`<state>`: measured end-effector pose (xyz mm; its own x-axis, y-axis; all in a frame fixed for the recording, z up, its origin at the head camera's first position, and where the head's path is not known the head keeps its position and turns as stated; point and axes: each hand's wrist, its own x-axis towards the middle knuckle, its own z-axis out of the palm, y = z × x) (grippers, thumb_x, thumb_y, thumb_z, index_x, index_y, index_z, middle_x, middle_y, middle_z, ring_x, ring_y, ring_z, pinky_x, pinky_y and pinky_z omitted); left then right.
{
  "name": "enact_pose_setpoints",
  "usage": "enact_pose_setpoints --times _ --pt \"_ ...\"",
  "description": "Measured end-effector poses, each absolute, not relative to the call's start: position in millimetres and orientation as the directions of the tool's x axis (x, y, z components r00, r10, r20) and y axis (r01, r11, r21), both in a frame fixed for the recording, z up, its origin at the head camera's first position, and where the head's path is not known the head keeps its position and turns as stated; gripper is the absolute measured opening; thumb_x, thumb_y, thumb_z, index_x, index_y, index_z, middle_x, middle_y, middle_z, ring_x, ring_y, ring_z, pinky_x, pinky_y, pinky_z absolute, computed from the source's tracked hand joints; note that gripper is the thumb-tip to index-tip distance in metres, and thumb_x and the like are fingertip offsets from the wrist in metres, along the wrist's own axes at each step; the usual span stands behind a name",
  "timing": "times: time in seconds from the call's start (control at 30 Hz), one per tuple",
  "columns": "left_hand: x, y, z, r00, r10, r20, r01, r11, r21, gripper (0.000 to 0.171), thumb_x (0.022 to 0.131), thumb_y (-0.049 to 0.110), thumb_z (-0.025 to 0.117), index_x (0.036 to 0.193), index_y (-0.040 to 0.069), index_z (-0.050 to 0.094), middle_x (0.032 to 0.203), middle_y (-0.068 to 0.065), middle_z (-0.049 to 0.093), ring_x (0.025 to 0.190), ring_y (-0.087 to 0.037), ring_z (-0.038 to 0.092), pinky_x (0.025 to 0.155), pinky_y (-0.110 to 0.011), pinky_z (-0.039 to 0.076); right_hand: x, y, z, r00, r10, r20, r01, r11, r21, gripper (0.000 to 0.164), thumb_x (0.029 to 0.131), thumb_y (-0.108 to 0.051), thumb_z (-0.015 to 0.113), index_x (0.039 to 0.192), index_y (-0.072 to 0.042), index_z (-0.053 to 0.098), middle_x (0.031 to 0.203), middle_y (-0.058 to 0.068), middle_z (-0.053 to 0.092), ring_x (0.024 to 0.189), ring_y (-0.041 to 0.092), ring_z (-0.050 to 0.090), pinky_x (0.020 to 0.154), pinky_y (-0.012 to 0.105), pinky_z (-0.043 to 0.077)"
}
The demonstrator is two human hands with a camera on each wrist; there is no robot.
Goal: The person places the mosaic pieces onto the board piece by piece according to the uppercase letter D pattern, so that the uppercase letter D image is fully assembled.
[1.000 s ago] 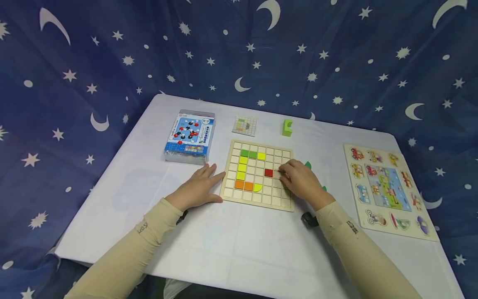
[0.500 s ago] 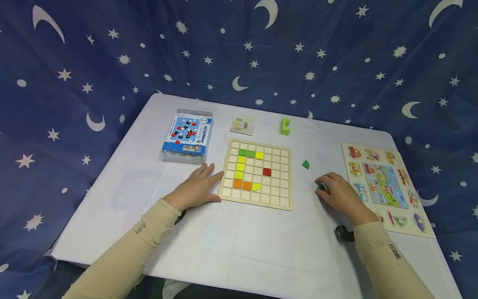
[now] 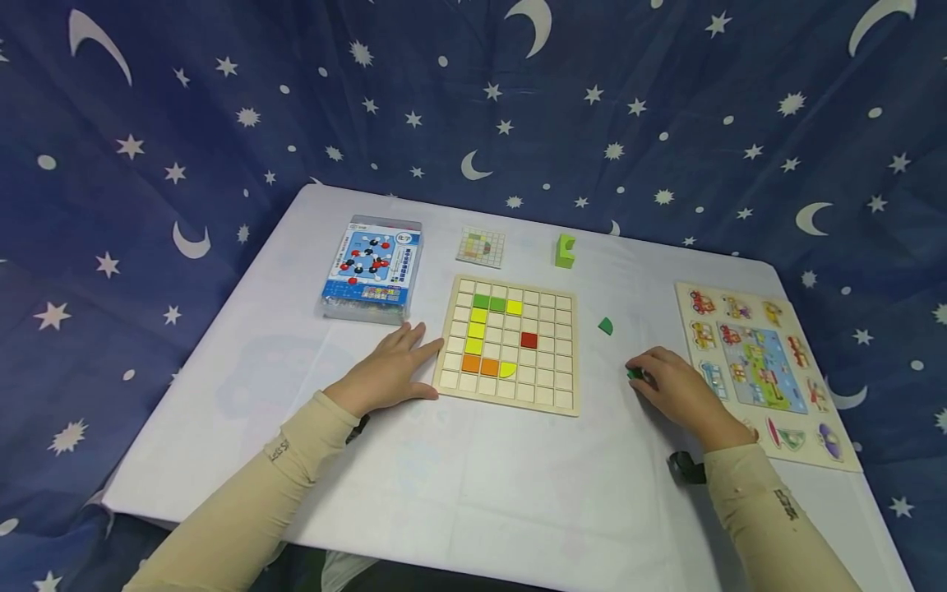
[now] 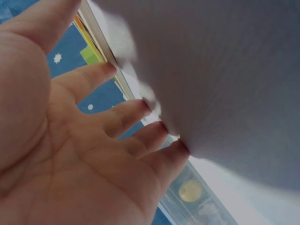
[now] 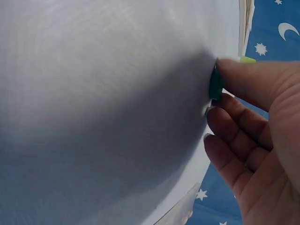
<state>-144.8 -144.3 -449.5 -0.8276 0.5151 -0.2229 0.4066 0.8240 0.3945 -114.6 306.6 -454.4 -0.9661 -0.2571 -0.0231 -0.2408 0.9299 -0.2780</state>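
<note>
My left hand (image 3: 388, 374) rests on the white table with fingers spread, thumb and fingertips at the left edge of a wooden grid board (image 3: 565, 403). Green, yellow and orange tiles form a bracket shape on the board, ending in a yellow quarter-circle (image 3: 506, 370). A red tile (image 3: 528, 340) sits alone in a cell right of it. Right of the board, my right hand (image 3: 676, 395) pinches a small green piece (image 5: 216, 85) between thumb and index finger, low over the table. The fingers partly cover its outline. A green quarter-circle piece (image 3: 606, 326) lies between this hand and the board.
Behind the board are a small pattern card (image 3: 481, 248) and light green blocks (image 3: 565, 251). A boxed molecule model set (image 3: 373, 267) lies at the back left. A vehicle puzzle board (image 3: 806, 456) lies at the right, partly under the right forearm.
My right hand has left the board's right side, moved right to the green piece and taken it between thumb and finger. The left hand stays at the board's left edge.
</note>
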Motion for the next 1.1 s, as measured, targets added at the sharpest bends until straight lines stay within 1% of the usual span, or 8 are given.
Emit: enact_pose_setpoints --times 0.07,0.2,0.3,0.5,0.67,0.8,0.9,1.1 --pt "-145.3 -144.5 -450.4 -0.827 0.514 -0.227 0.405 0.825 0.394 0.084 0.086 0.048 0.073 0.155 0.017 0.036 0.162 -0.021 0.019 0.151 -0.041 0.010 0.121 -0.054 0.015 -114.5 306.3 -453.5 -0.968 -0.248 -0.043 -0.226 0.933 -0.282 0.029 0.089 -0.011 0.074 0.116 -0.005 0.069 0.114 0.014 0.063 0.099 0.030 0.062 0.087 0.050 0.053" --pt "-145.5 -144.6 -452.2 -0.825 0.523 -0.212 0.422 0.821 0.384 0.084 0.086 0.047 0.074 0.154 0.015 0.037 0.161 -0.023 0.020 0.150 -0.043 0.011 0.120 -0.055 0.017 -113.2 306.0 -449.2 -0.967 -0.232 -0.104 -0.192 0.935 -0.300 0.032 0.088 -0.009 0.074 0.120 -0.008 0.068 0.122 0.014 0.060 0.105 0.032 0.061 0.092 0.053 0.052" --pt "-145.3 -144.4 -452.0 -0.825 0.524 -0.210 0.425 0.822 0.380 0.084 0.085 0.047 0.074 0.154 0.015 0.037 0.161 -0.023 0.021 0.149 -0.044 0.012 0.120 -0.056 0.017 -112.0 306.5 -447.2 -0.963 -0.235 -0.129 -0.188 0.934 -0.304 0.032 0.088 -0.008 0.074 0.120 -0.008 0.069 0.124 0.015 0.059 0.107 0.033 0.060 0.094 0.054 0.051" --pt "-145.3 -143.8 -448.7 -0.828 0.518 -0.214 0.420 0.827 0.374 0.084 0.085 0.047 0.074 0.154 0.015 0.038 0.161 -0.023 0.021 0.149 -0.043 0.013 0.120 -0.055 0.017 -110.8 308.9 -449.7 -0.962 -0.258 -0.094 -0.221 0.930 -0.294 0.029 0.088 -0.007 0.074 0.117 -0.006 0.070 0.118 0.014 0.061 0.102 0.031 0.063 0.090 0.052 0.053" --pt "-144.6 -142.5 -446.2 -0.831 0.508 -0.224 0.410 0.834 0.370 0.084 0.085 0.047 0.074 0.154 0.016 0.038 0.162 -0.022 0.021 0.149 -0.043 0.012 0.120 -0.055 0.017 -111.8 305.7 -453.6 -0.963 -0.266 -0.043 -0.244 0.928 -0.281 0.029 0.089 -0.014 0.074 0.117 -0.007 0.069 0.113 0.012 0.062 0.094 0.027 0.063 0.084 0.049 0.055" --pt "-145.0 -142.4 -445.4 -0.833 0.506 -0.225 0.407 0.835 0.370 0.084 0.085 0.047 0.074 0.154 0.016 0.037 0.162 -0.022 0.021 0.149 -0.044 0.012 0.120 -0.056 0.018 -116.5 286.5 -454.8 -0.958 -0.288 0.016 -0.281 0.920 -0.273 0.030 0.090 -0.019 0.074 0.117 -0.007 0.069 0.110 0.010 0.063 0.088 0.022 0.060 0.079 0.044 0.055" --pt "-145.1 -142.2 -445.2 -0.833 0.504 -0.227 0.406 0.836 0.368 0.085 0.085 0.047 0.075 0.154 0.016 0.037 0.162 -0.022 0.021 0.149 -0.044 0.013 0.119 -0.056 0.018 -120.6 261.3 -454.1 -0.946 -0.320 0.050 -0.321 0.908 -0.268 0.032 0.090 -0.022 0.075 0.117 -0.007 0.069 0.108 0.008 0.063 0.087 0.020 0.060 0.078 0.041 0.055" --pt "-145.1 -141.8 -446.1 -0.833 0.501 -0.235 0.401 0.839 0.368 0.085 0.085 0.047 0.075 0.154 0.017 0.037 0.162 -0.022 0.020 0.150 -0.043 0.012 0.120 -0.055 0.017 -128.0 209.7 -452.1 -0.884 -0.452 0.120 -0.467 0.849 -0.247 0.029 0.088 -0.026 0.077 0.112 -0.009 0.071 0.104 0.005 0.063 0.086 0.018 0.060 0.079 0.037 0.055"
